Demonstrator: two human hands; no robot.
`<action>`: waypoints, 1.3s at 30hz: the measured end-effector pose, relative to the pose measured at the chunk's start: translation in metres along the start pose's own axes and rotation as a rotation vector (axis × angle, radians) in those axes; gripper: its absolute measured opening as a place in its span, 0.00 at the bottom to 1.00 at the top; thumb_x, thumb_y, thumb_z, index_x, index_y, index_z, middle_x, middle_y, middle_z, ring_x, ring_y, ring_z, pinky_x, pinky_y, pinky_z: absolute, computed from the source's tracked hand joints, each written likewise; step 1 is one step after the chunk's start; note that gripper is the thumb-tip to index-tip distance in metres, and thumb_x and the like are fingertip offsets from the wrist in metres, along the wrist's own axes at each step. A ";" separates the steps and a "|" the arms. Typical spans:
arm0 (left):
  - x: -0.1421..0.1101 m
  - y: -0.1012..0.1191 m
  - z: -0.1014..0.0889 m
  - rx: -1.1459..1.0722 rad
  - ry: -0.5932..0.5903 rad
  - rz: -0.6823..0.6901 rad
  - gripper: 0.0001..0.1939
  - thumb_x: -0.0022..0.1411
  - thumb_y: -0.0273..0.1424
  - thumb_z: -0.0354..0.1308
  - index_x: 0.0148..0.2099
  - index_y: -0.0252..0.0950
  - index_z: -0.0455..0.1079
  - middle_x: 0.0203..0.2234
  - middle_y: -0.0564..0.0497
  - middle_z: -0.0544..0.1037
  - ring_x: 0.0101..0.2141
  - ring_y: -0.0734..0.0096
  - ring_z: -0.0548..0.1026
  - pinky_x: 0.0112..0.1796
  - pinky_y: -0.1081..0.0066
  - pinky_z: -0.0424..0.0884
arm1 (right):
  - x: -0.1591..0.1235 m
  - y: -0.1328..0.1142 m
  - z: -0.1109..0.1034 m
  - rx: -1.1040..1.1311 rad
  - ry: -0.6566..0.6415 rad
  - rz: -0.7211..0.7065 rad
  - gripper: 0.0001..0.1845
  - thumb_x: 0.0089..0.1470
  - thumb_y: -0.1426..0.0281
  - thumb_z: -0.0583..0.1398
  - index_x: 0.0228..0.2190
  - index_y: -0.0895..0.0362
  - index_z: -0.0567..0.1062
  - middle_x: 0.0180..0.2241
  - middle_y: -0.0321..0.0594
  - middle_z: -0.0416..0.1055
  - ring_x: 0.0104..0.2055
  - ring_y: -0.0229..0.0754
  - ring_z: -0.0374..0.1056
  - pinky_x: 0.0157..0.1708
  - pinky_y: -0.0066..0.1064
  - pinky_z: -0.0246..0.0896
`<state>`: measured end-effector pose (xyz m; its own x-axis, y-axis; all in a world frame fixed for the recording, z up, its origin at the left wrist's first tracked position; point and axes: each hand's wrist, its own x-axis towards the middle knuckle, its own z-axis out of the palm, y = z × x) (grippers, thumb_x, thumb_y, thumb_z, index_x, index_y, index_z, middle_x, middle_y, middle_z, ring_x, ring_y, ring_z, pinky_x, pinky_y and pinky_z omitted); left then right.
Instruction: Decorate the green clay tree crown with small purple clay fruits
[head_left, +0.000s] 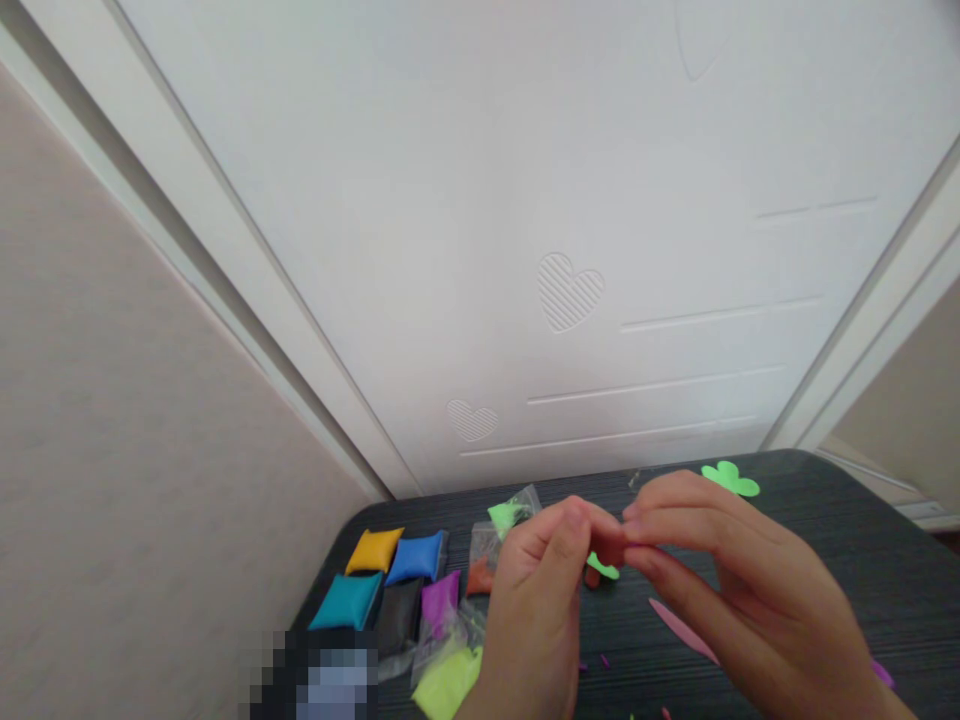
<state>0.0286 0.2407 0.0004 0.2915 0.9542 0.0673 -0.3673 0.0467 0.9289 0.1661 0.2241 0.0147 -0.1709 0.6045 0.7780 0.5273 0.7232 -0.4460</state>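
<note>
My left hand (536, 590) is raised over the dark table with its fingers curled and the thumb pressed against them. My right hand (750, 575) comes in from the right, thumb and fingers pinched together, its tips meeting my left fingertips. Whatever lies between the fingertips is too small or hidden to make out. Just behind and below them, a light green piece (604, 567) and a brown piece (592, 577) show in part. Under my right hand lies a slim pink pointed tool (681, 630), partly covered.
Soft packets lie at the left: yellow (375, 550), blue (416, 557), teal (347, 600), black (399, 612), purple (440, 603) and yellow-green (448, 682). Opened bags hold green (506, 516) and orange-brown (480, 577) material. A green flower-like shape (731, 478) lies at the back right, before a white door (375, 250).
</note>
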 end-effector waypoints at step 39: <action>-0.006 0.002 -0.003 0.130 -0.073 0.159 0.14 0.61 0.29 0.46 0.39 0.39 0.74 0.37 0.49 0.71 0.41 0.68 0.66 0.46 0.65 0.60 | -0.004 0.005 0.001 -0.116 0.022 -0.038 0.10 0.46 0.78 0.59 0.34 0.57 0.71 0.35 0.37 0.67 0.40 0.31 0.63 0.41 0.20 0.60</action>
<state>0.0231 0.2355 0.0006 0.3040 0.9224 0.2384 -0.2978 -0.1457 0.9434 0.1689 0.2258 0.0095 -0.1746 0.5690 0.8036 0.6138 0.7010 -0.3630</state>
